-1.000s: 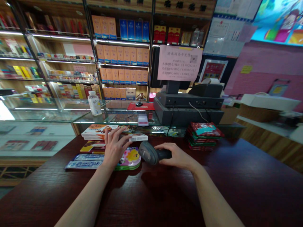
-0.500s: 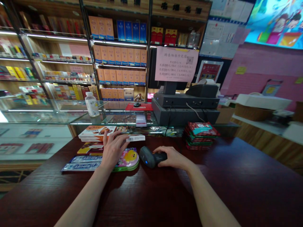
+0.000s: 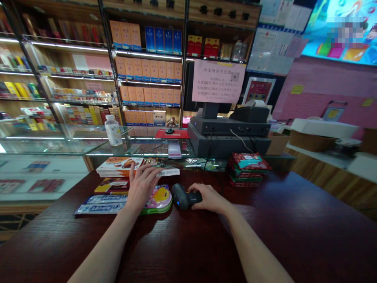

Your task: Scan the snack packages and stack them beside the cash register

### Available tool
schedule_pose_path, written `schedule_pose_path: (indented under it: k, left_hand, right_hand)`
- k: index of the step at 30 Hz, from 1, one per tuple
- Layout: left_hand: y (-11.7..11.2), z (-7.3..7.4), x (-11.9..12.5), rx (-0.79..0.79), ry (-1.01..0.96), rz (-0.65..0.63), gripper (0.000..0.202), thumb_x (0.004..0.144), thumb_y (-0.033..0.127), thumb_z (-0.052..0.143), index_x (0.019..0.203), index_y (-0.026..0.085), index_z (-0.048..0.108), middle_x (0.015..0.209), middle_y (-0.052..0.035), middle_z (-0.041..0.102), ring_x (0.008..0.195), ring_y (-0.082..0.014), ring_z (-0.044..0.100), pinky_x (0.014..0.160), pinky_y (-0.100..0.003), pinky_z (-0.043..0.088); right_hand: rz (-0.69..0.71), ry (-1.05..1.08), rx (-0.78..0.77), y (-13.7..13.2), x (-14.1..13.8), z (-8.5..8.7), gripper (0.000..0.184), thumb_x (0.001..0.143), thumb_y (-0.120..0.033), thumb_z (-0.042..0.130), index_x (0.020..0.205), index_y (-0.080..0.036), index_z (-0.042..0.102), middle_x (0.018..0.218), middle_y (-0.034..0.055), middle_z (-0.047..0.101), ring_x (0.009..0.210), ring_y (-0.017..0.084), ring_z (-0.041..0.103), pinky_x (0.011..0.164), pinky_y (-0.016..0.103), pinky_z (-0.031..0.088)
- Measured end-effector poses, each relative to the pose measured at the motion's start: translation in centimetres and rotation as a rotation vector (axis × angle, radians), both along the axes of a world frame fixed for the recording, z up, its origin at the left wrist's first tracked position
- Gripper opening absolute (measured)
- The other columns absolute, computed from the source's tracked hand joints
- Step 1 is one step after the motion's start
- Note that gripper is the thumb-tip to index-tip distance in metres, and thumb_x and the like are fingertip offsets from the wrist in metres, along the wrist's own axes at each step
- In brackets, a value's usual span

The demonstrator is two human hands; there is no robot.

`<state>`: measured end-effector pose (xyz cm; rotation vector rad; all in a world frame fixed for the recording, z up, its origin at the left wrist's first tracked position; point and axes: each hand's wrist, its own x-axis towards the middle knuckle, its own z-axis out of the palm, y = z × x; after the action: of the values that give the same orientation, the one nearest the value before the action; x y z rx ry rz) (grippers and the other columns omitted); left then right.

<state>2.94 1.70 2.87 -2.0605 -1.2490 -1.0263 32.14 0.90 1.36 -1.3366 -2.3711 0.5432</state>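
My right hand [image 3: 209,197] is wrapped round the handle of a black barcode scanner [image 3: 181,196], which shows a small blue light and points left. My left hand [image 3: 141,184] stretches over a group of packets, its fingers spread. Its fingertips reach a white box with a barcode [image 3: 169,172]; whether they press on it I cannot tell. Partly under that hand is a pink and green packet with a yellow duck [image 3: 161,195]. To its left lie blue and silver long packets [image 3: 100,208], a yellow and brown packet [image 3: 110,185] and a white and orange box [image 3: 113,167].
A stack of red packets [image 3: 247,167] stands at the right back of the dark wooden table [image 3: 188,251]. Behind are a glass counter with a white bottle [image 3: 112,131], a black cash register [image 3: 229,137] bearing a pink sign [image 3: 218,81], and shelves of boxes.
My right hand and the scanner have shifted slightly to the left. My left hand stays over the packets, nearly unmoved.
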Motion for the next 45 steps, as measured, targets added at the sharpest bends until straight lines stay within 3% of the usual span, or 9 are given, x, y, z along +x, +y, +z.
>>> schedule_pose_path:
  k: [7,14,18,22,30,38,42,45]
  left_hand:
    - [0.0,0.0,0.3,-0.010,-0.053,0.018,0.029,0.096,0.031,0.054,0.122,0.029,0.067,0.111,-0.0027,0.074,0.115,-0.0253,0.059,0.124,-0.057,0.011]
    - [0.3,-0.3,0.1,0.000,-0.221,0.015,0.030,0.097,0.035,0.051,0.121,0.027,0.068,0.110,-0.0054,0.073,0.111,-0.0252,0.059,0.119,-0.053,0.022]
    - [0.9,-0.5,-0.3,0.016,-0.398,0.047,0.033,0.097,0.041,0.050,0.117,0.024,0.070,0.106,-0.0079,0.073,0.106,-0.0268,0.060,0.109,-0.051,0.035]
    - [1.3,-0.3,-0.5,-0.043,-0.639,0.014,0.039,0.092,0.047,0.053,0.112,0.020,0.072,0.106,-0.0092,0.074,0.102,-0.0268,0.064,0.098,-0.045,0.045]
    - [0.2,1.3,0.3,-0.262,-1.088,0.014,0.045,0.082,0.049,0.063,0.115,0.021,0.074,0.110,-0.0063,0.076,0.109,-0.0256,0.067,0.103,-0.040,0.047]
    - [0.0,1.4,1.8,-0.395,-1.418,-0.225,0.047,0.074,0.047,0.073,0.112,0.019,0.075,0.115,-0.0054,0.076,0.117,-0.0267,0.065,0.110,-0.043,0.045]
    - [0.0,1.2,2.4,-0.461,-1.503,-0.337,0.047,0.073,0.047,0.075,0.112,0.020,0.075,0.114,-0.0052,0.076,0.113,-0.0253,0.067,0.107,-0.043,0.048]
    - [-0.1,1.3,2.4,-0.506,-1.518,-0.361,0.051,0.072,0.048,0.077,0.112,0.017,0.074,0.113,-0.0069,0.077,0.108,-0.0246,0.069,0.103,-0.043,0.051]
  right_hand:
    - [0.029,-0.008,0.024,-0.2,-0.9,-0.2,0.052,0.071,-0.032,0.083,0.118,-0.027,0.062,0.116,0.0026,0.069,0.111,0.025,0.061,0.096,0.039,0.038]
    - [0.047,0.009,0.001,-0.3,-0.8,0.1,0.059,0.072,-0.042,0.083,0.126,-0.030,0.062,0.123,0.0034,0.068,0.115,0.027,0.061,0.101,0.042,0.038]
    - [0.038,0.099,-0.004,-0.6,-0.7,0.7,0.049,0.085,-0.050,0.070,0.129,-0.029,0.062,0.130,0.0050,0.067,0.120,0.027,0.059,0.104,0.043,0.039]
    - [-0.050,0.198,0.063,-0.4,-1.0,0.6,0.042,0.092,-0.044,0.063,0.130,-0.027,0.062,0.131,0.0062,0.067,0.122,0.026,0.058,0.107,0.045,0.040]
    - [-0.165,0.421,0.136,0.8,-1.4,-0.9,0.051,0.092,-0.037,0.061,0.141,-0.026,0.053,0.135,0.0101,0.065,0.125,0.026,0.060,0.109,0.047,0.042]
    - [-0.138,0.615,0.113,0.8,-2.3,-1.1,0.065,0.090,-0.031,0.061,0.151,-0.027,0.040,0.146,0.0107,0.057,0.135,0.023,0.053,0.116,0.047,0.038]
    - [-0.087,0.655,0.147,0.5,-2.6,-0.6,0.072,0.089,-0.028,0.061,0.155,-0.028,0.033,0.149,0.0081,0.054,0.136,0.023,0.052,0.116,0.045,0.038]
    - [-0.135,0.627,0.191,0.6,-2.7,-0.7,0.071,0.088,-0.029,0.062,0.154,-0.027,0.036,0.148,0.0080,0.054,0.135,0.023,0.053,0.117,0.044,0.038]
